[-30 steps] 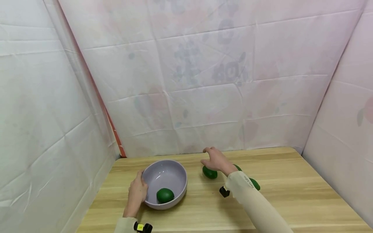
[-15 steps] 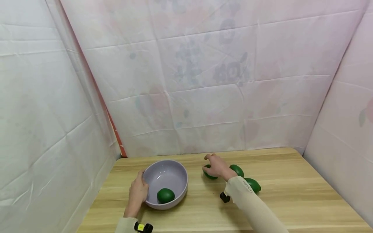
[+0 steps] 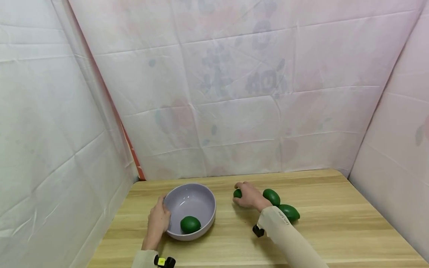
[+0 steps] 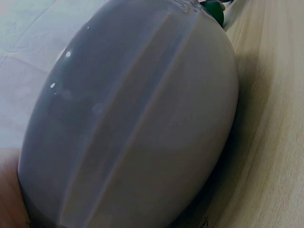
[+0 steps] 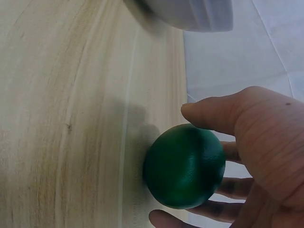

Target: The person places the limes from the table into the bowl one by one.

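A pale purple bowl (image 3: 189, 199) stands on the table, and my left hand (image 3: 159, 219) grips its left rim. One green lime (image 3: 190, 225) lies inside the bowl, near its front wall. To the right of the bowl, my right hand (image 3: 249, 196) has its fingers and thumb curled round another lime (image 5: 183, 166), which appears to rest on the wood. Its dimpled skin shows in the right wrist view, with the thumb over one side and fingers behind. In the left wrist view the bowl's outer wall (image 4: 156, 118) fills most of the picture.
Two more limes, one behind (image 3: 272, 197) and one nearer (image 3: 289, 213), lie close to the right wrist and sleeve. The wooden table (image 3: 335, 230) is bounded at the back by a white printed sheet (image 3: 234, 123), with sheets at both sides.
My right hand has come down and its fingers have closed round the lime beneath it. The two limes by the right sleeve have come into fuller view. Left hand and bowl have stayed put.
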